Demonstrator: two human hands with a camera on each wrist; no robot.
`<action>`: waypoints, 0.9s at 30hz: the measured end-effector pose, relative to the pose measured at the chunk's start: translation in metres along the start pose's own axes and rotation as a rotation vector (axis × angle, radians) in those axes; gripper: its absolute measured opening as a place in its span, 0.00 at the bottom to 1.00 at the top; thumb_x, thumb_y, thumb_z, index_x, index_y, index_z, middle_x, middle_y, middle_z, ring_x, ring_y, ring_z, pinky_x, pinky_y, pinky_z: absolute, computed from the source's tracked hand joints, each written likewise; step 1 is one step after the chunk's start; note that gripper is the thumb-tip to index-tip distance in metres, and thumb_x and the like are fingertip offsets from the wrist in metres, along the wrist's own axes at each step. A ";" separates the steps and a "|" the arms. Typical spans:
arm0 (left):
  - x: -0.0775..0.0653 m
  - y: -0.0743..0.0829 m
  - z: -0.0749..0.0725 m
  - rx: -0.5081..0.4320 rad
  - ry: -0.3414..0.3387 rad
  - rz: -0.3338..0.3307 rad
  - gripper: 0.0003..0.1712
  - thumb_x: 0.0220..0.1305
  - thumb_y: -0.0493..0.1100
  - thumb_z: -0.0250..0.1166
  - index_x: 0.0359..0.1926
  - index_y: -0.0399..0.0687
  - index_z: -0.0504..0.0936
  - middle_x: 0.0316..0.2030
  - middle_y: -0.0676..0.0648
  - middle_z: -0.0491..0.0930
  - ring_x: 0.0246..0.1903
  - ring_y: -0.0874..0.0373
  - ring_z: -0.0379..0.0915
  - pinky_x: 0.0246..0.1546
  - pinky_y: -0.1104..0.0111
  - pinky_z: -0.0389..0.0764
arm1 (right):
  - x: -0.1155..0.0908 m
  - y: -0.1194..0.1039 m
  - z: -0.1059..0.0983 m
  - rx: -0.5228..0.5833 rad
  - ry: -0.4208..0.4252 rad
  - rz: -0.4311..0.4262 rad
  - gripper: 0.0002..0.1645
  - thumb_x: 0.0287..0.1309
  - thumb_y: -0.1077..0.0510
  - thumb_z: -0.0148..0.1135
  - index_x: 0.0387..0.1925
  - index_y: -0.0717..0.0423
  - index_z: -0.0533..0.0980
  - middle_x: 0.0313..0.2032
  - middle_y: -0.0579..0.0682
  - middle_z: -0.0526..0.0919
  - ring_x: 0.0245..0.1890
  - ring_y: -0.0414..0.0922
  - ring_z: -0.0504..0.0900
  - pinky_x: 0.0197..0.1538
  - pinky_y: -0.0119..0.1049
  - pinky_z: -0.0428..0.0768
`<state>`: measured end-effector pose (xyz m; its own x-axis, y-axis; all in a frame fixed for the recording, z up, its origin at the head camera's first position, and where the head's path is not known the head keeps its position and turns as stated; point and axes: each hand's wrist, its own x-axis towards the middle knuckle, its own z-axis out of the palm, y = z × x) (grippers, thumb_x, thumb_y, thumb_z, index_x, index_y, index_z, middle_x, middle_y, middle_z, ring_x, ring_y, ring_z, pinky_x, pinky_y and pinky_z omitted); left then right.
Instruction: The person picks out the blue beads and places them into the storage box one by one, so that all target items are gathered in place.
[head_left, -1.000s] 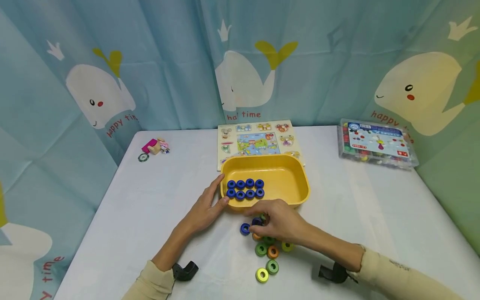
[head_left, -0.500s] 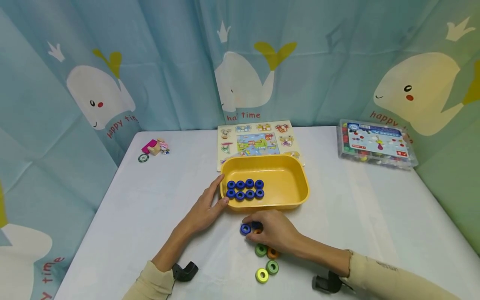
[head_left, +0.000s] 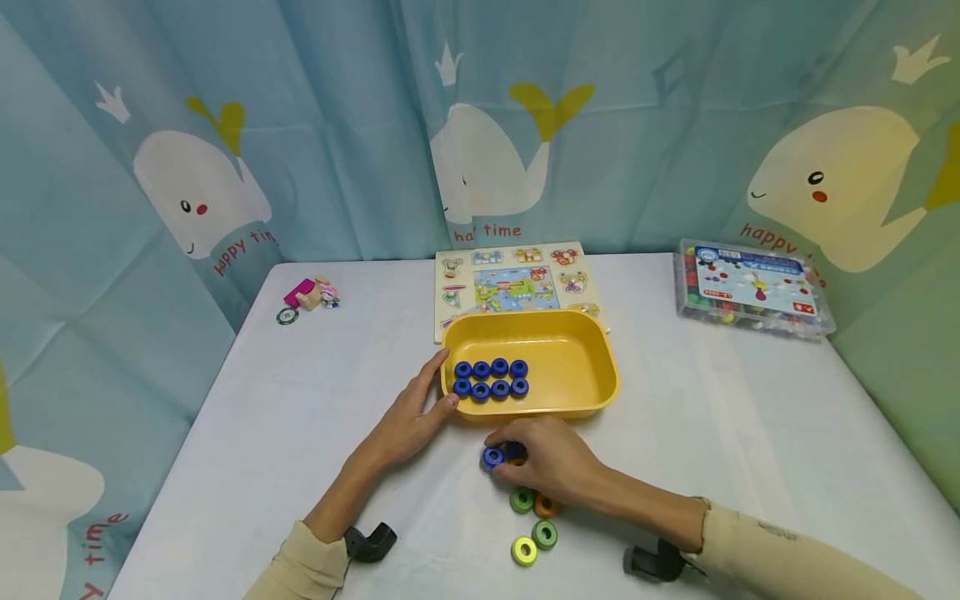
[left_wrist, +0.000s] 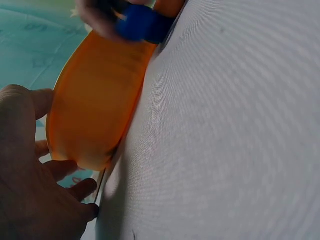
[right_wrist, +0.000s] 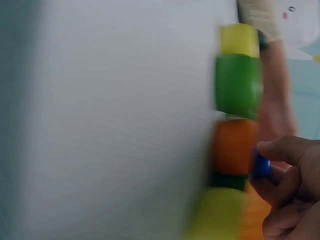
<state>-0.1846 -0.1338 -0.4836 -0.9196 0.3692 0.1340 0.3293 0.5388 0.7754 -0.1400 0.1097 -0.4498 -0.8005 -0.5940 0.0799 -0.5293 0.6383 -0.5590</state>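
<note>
In the head view my left hand [head_left: 408, 421] rests against the left end of a yellow plastic tub [head_left: 573, 367], thumb at the front rim. The left wrist view shows its spread fingers touching the tub's outer wall [left_wrist: 95, 105]. My right hand [head_left: 551, 458] pinches a blue ring-shaped bead [head_left: 492, 457] between thumb and index finger, just in front of the tub. Another blue bead [head_left: 514, 451] lies partly under that hand. Inside the tub, several blue beads [head_left: 500, 389] stand in two rows on the left side.
Loose beads lie near my right hand: green [head_left: 522, 500], orange [head_left: 546, 506] and yellow [head_left: 524, 551]. Behind the tub is a wooden picture puzzle [head_left: 517, 258]. A clear box of coloured pieces [head_left: 753, 287] stands back right, small toys [head_left: 315, 293] back left.
My right hand has drawn back slightly from the tub's front edge, lowered to the blue bead and closed thumb and finger on it. The left hand and tub have stayed still.
</note>
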 end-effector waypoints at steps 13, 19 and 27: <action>0.000 0.003 0.000 -0.003 0.002 0.013 0.38 0.66 0.61 0.50 0.72 0.66 0.45 0.69 0.57 0.50 0.66 0.53 0.50 0.61 0.49 0.55 | 0.041 0.013 -0.085 0.109 0.051 -0.023 0.16 0.48 0.49 0.71 0.42 0.38 0.82 0.25 0.35 0.79 0.15 0.39 0.66 0.19 0.31 0.63; -0.001 0.003 0.000 -0.013 -0.004 0.009 0.38 0.67 0.61 0.51 0.72 0.66 0.45 0.69 0.57 0.50 0.66 0.52 0.49 0.61 0.49 0.55 | 0.074 0.054 -0.088 0.060 0.018 0.003 0.15 0.49 0.49 0.70 0.42 0.41 0.82 0.36 0.34 0.82 0.20 0.41 0.68 0.23 0.33 0.66; 0.000 0.004 0.000 -0.016 -0.003 0.006 0.38 0.66 0.60 0.51 0.72 0.66 0.45 0.69 0.57 0.50 0.66 0.52 0.50 0.61 0.49 0.55 | 0.099 0.085 -0.079 0.077 -0.037 0.016 0.17 0.49 0.53 0.69 0.43 0.49 0.82 0.40 0.40 0.83 0.27 0.42 0.75 0.28 0.34 0.73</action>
<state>-0.1831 -0.1318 -0.4802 -0.9172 0.3742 0.1367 0.3309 0.5247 0.7843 -0.2864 0.1437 -0.4245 -0.7973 -0.6022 0.0406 -0.4919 0.6093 -0.6220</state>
